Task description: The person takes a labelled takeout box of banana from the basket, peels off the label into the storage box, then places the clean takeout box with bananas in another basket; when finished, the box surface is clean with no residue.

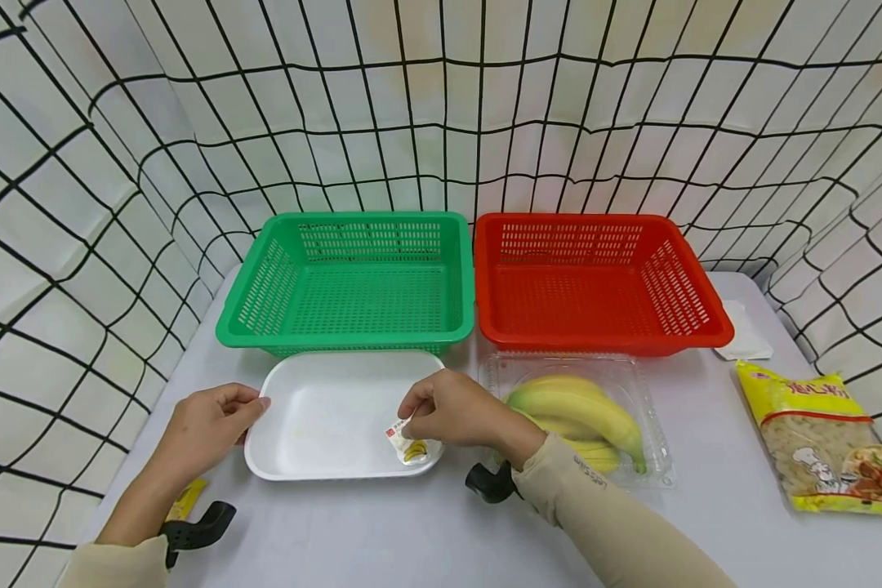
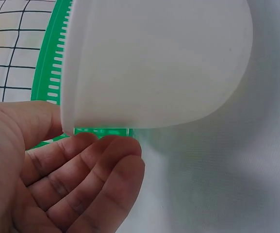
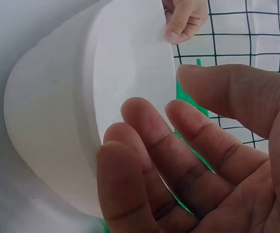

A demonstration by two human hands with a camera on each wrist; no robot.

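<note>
Head view: right hand pinches a small white sauce packet over the shallow white foam tray on the desk; left hand pinches the tray's rim. A loose grip could drop the packet.

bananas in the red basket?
No: the yellow bananas lie in a clear plastic clamshell box in front of the empty red plastic basket.

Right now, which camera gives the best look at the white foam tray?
The head view: the whole white foam tray lies on the table between both hands. The left wrist view shows only its curved corner and outer wall; the right wrist view shows one rounded end close up.
</note>
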